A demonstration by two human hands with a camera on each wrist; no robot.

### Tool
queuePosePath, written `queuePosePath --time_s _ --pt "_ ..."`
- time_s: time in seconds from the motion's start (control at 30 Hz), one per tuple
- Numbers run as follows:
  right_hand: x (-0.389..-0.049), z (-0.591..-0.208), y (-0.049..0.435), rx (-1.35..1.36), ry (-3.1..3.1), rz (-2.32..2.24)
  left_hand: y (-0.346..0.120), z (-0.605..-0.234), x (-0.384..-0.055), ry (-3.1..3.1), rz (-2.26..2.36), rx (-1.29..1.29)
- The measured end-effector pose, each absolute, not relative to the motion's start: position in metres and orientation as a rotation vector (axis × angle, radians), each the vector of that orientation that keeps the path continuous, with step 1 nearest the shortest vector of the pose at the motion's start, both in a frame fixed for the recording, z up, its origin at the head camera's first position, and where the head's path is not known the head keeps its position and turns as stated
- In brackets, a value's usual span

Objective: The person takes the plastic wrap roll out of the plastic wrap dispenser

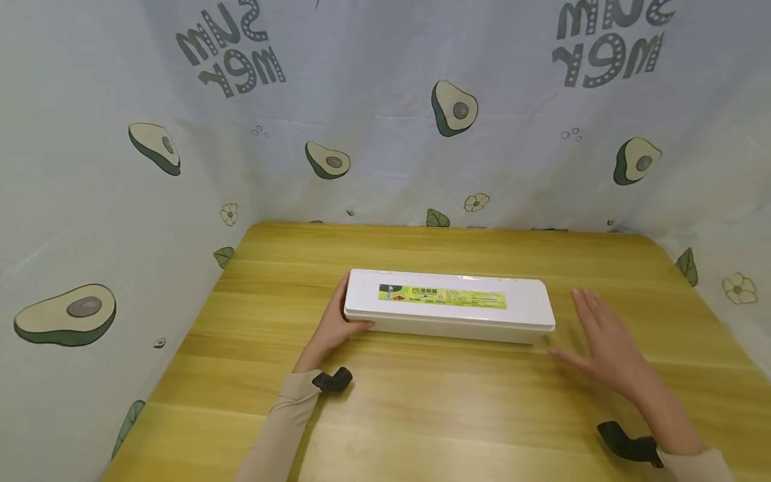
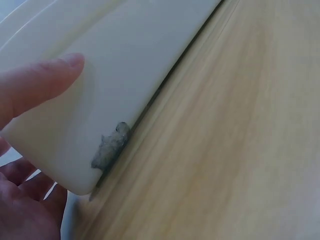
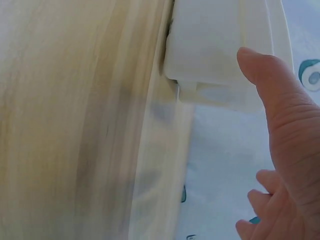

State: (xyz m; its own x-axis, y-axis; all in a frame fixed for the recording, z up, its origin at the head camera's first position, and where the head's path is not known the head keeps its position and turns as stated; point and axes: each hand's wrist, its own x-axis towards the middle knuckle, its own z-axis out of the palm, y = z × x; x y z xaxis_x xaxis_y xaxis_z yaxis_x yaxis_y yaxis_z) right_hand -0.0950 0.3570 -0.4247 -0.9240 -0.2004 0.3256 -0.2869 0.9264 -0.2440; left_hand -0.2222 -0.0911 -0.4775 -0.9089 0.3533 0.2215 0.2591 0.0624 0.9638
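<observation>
A long white cling film box (image 1: 448,306) with a green and yellow label on its lid lies crosswise on the wooden table. My left hand (image 1: 333,327) grips its left end, the thumb on the front wall and the fingers around the end and back. A grey, torn-looking patch (image 2: 111,148) shows low on the front wall near that corner in the left wrist view. Off the box's right end, my right hand (image 1: 605,345) is held with fingers spread and a visible gap between. The lid is closed; the box's inside is hidden.
The wood-grain table (image 1: 434,408) reaches back to a pale curtain (image 1: 385,120) printed with avocados and lettering, which also hangs at both sides. Each wrist carries a black camera mount, one on the left (image 1: 333,380) and one on the right (image 1: 628,444).
</observation>
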Motion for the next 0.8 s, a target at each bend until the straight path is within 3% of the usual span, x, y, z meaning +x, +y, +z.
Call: queuePosePath --time_s 0.47,0.8 --pt "-0.106 -0.41 0.342 0.484 -2.589 0.398 -0.092 -0.456 -0.215 2.232 1.917 0.56" --pt "-0.116 -0.406 0.332 0.55 -2.518 0.354 -0.092 -0.471 -0.221 2.259 1.923 0.57"
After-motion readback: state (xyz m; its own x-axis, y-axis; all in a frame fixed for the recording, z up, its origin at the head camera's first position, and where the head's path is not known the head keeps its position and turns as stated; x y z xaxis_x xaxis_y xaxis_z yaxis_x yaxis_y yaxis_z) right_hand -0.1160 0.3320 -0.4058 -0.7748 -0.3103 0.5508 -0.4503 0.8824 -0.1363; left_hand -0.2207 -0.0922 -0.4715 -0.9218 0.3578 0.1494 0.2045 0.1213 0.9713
